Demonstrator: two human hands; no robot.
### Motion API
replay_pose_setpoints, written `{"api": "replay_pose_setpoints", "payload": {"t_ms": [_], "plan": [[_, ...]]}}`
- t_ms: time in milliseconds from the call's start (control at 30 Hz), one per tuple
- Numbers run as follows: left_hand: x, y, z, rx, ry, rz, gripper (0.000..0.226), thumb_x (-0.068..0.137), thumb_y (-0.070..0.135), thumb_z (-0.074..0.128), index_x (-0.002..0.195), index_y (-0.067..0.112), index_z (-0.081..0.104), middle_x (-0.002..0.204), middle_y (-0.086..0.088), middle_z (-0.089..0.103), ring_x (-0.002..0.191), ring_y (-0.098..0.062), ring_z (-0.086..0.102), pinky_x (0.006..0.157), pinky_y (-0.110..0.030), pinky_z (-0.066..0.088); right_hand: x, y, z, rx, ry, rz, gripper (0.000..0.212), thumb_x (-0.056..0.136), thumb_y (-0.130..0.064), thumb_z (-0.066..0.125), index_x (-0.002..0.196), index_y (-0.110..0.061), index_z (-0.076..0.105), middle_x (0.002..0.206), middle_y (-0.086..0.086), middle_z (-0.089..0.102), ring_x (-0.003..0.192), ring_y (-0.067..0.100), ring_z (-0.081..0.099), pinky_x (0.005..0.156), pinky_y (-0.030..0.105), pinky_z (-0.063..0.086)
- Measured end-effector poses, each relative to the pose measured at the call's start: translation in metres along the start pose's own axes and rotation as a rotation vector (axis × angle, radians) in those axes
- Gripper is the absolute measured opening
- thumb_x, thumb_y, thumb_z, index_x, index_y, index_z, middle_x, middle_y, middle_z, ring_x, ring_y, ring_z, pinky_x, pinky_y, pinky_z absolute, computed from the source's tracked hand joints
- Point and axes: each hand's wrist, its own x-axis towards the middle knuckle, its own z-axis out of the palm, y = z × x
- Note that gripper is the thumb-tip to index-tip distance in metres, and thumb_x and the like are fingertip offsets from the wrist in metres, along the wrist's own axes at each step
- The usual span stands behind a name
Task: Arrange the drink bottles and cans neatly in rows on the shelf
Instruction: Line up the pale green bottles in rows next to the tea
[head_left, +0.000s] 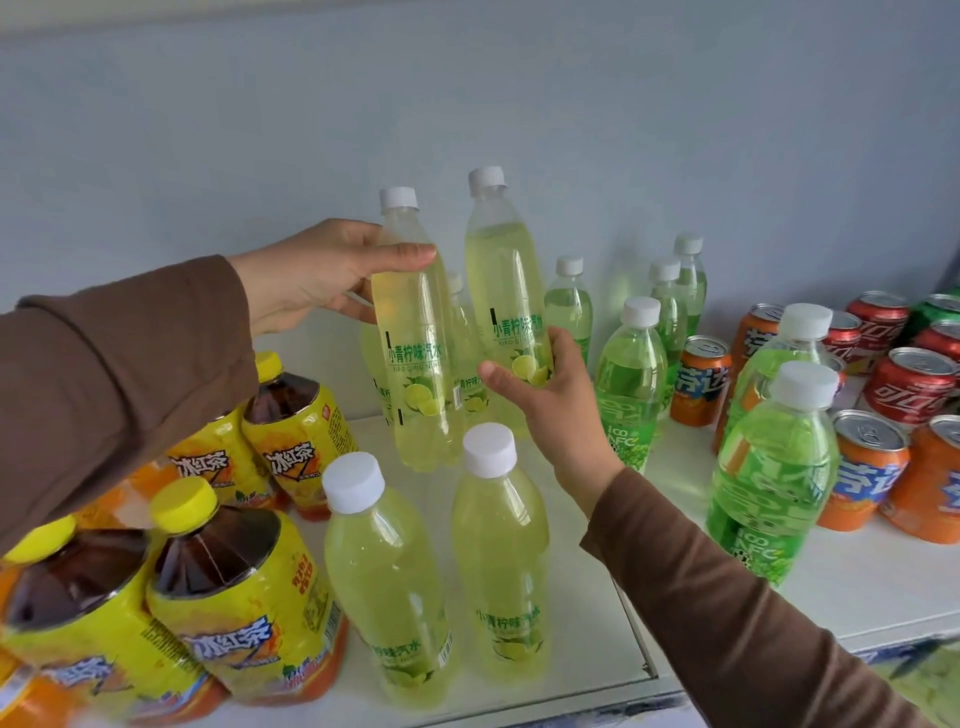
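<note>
Bottles: left lime bottle (415, 332) in left hand (322, 275) grip, right lime bottle (506, 280) in right hand (545, 395) grip. Set down straight behind front pair (441, 571).

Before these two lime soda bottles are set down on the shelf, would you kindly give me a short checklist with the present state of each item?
1. Left hand holds its lime soda bottle firmly: ok, fingers and thumb wrap the upper body.
2. Right hand holds the second lime soda bottle firmly: ok, gripped near the base.
3. Both caps on: ok, white caps in place.
4. Free spot on the white shelf behind the two front lime bottles: cannot tell, the held bottles hide it.
5. Sleeve clear of the iced tea bottles: cannot tell, it passes close above them.
6. Green soda bottles upright nearby: ok.
</note>
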Motion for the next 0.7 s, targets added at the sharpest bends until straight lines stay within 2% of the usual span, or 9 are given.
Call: {"api": "replay_pose_setpoints", "payload": {"t_ms": [67,133,267,400,467,533,567,633,700], "plan": [[-0.001,-0.002,0.002,0.007,-0.008,-0.004,0.055,0.071,0.053,0.074,0.117,0.021,0.071,0.113,-0.003,0.076,0.109,-0.026,0.07,0.078,-0.031,0.061,-0.001,0.002,-0.001,0.023,-0.017,0.015,0.083,0.082,-0.034,0.084,0.148,-0.027,0.035,0.138,-0.015,0.036,0.13,0.0,0.03,0.104,0.026,0.029],[-0.002,-0.005,0.004,0.018,-0.017,-0.019,0.055,0.071,0.052,0.076,0.117,0.023,0.071,0.112,0.0,0.076,0.108,-0.023,0.071,0.081,-0.033,0.06,-0.002,0.005,-0.003,0.029,-0.039,0.04,0.077,0.082,-0.032,0.085,0.142,-0.03,0.036,0.143,-0.013,0.037,0.131,0.003,0.031,0.103,0.028,0.03],[-0.005,-0.015,0.009,0.043,-0.041,-0.045,0.058,0.068,0.05,0.078,0.119,0.026,0.069,0.112,0.003,0.076,0.104,-0.019,0.072,0.084,-0.034,0.06,-0.005,0.018,-0.006,0.024,-0.069,0.1,0.085,0.083,-0.029,0.085,0.147,-0.027,0.029,0.156,-0.006,0.032,0.137,0.007,0.029,0.104,0.032,0.031],[-0.009,-0.027,0.015,0.041,-0.076,-0.082,0.057,0.067,0.046,0.081,0.12,0.028,0.068,0.112,0.005,0.076,0.102,-0.013,0.073,0.084,-0.034,0.059,-0.015,0.032,-0.01,0.004,-0.157,0.178,0.092,0.086,-0.026,0.081,0.155,-0.025,0.021,0.165,-0.005,0.023,0.144,0.007,0.028,0.117,0.034,0.027],[-0.01,-0.033,0.017,0.059,-0.107,-0.095,0.073,0.058,0.055,0.088,0.122,0.028,0.065,0.113,0.007,0.076,0.103,-0.009,0.072,0.085,-0.036,0.059,-0.02,0.037,-0.013,0.02,-0.225,0.214,0.092,0.092,-0.021,0.075,0.16,-0.025,0.012,0.166,-0.007,0.02,0.137,0.0,0.031,0.117,0.028,0.024],[-0.01,-0.04,0.018,0.065,-0.134,-0.11,0.09,0.042,0.063,0.092,0.122,0.029,0.065,0.112,0.008,0.076,0.102,-0.009,0.072,0.086,-0.038,0.058,-0.023,0.044,-0.017,0.004,-0.278,0.245,0.096,0.095,-0.021,0.07,0.163,-0.023,0.002,0.167,-0.01,0.012,0.135,-0.004,0.02,0.11,0.021,0.02],[-0.01,-0.043,0.019,0.06,-0.147,-0.114,0.091,0.039,0.062,0.092,0.12,0.03,0.065,0.111,0.008,0.076,0.102,-0.01,0.073,0.086,-0.038,0.058,-0.024,0.049,-0.018,0.0,-0.295,0.249,0.097,0.096,-0.021,0.069,0.163,-0.022,0.0,0.167,-0.013,0.01,0.135,-0.004,0.016,0.109,0.019,0.019],[-0.013,-0.047,0.022,0.06,-0.165,-0.121,0.079,0.049,0.052,0.092,0.119,0.03,0.065,0.114,0.009,0.075,0.102,-0.011,0.073,0.086,-0.038,0.057,-0.025,0.055,-0.021,-0.002,-0.327,0.25,0.092,0.096,-0.017,0.068,0.163,-0.02,0.005,0.155,-0.023,0.022,0.133,-0.007,0.02,0.105,0.007,0.022],[-0.015,-0.05,0.025,0.084,-0.176,-0.125,0.065,0.064,0.041,0.088,0.123,0.028,0.064,0.119,0.009,0.072,0.102,-0.01,0.072,0.086,-0.037,0.057,-0.025,0.06,-0.024,-0.01,-0.33,0.257,0.07,0.096,-0.007,0.067,0.151,-0.023,0.027,0.131,-0.033,0.038,0.118,-0.017,0.043,0.086,-0.006,0.033]]}}
